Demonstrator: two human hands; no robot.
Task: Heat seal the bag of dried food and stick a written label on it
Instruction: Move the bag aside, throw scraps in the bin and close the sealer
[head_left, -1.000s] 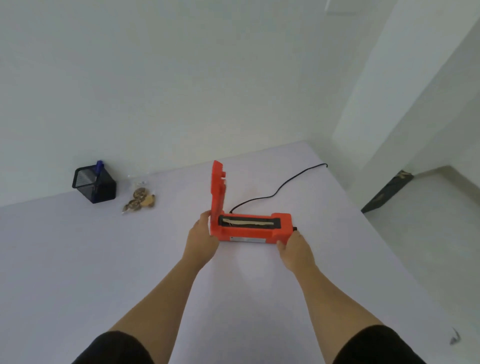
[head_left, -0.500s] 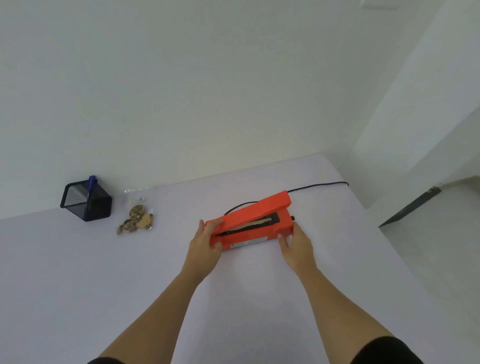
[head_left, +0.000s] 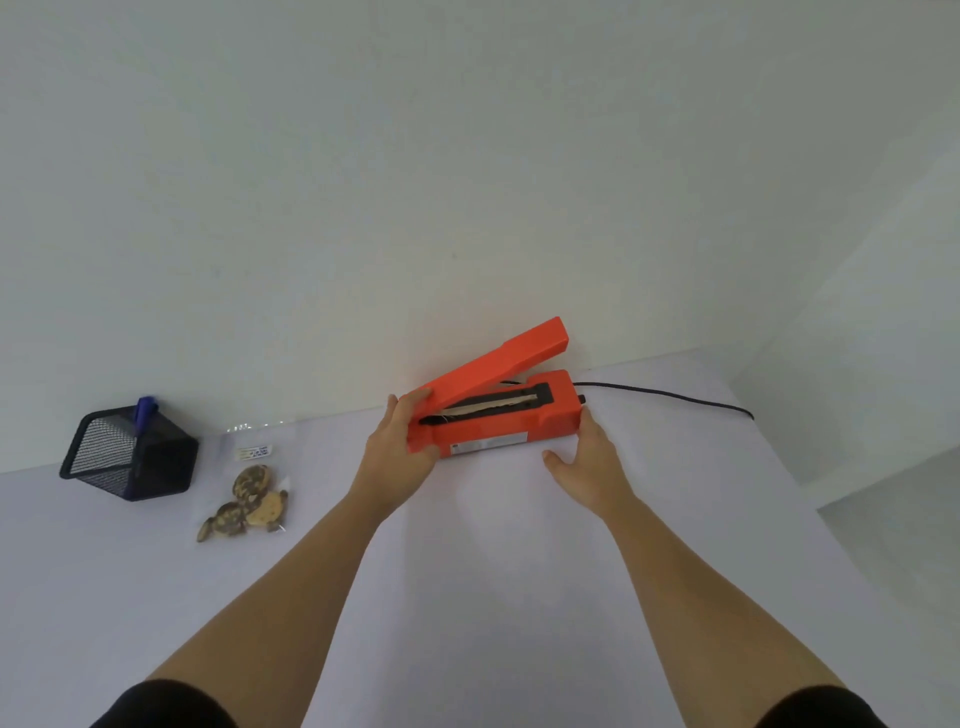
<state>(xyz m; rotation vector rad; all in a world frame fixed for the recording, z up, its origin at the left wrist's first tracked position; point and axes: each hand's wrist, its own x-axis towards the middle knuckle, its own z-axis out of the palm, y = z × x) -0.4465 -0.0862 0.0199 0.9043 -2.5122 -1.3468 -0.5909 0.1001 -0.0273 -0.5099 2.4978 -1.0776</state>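
1. Near the back of the white table: orange heat sealer, lid raised partway, sealing strip exposed, black cord trailing right.
2. Left hand: wrapped round the hinge end, thumb on top, fingers under the front edge.
3. Right hand: fingers straight against the opposite end, thumb splayed, gripping nothing.
4. Well to the left, untouched: clear bag of dried food, flat on the table beside a black mesh pen holder with a blue pen; small white slip near its top, too small to read.
5. Likely light, limp and slippery, contents probably brittle; best pinched by the empty film near the top edge, mouth kept flat for the strip.
6. Heat sealer judged rigid and heavier; best steadied by its base, fingers clear of the strip.
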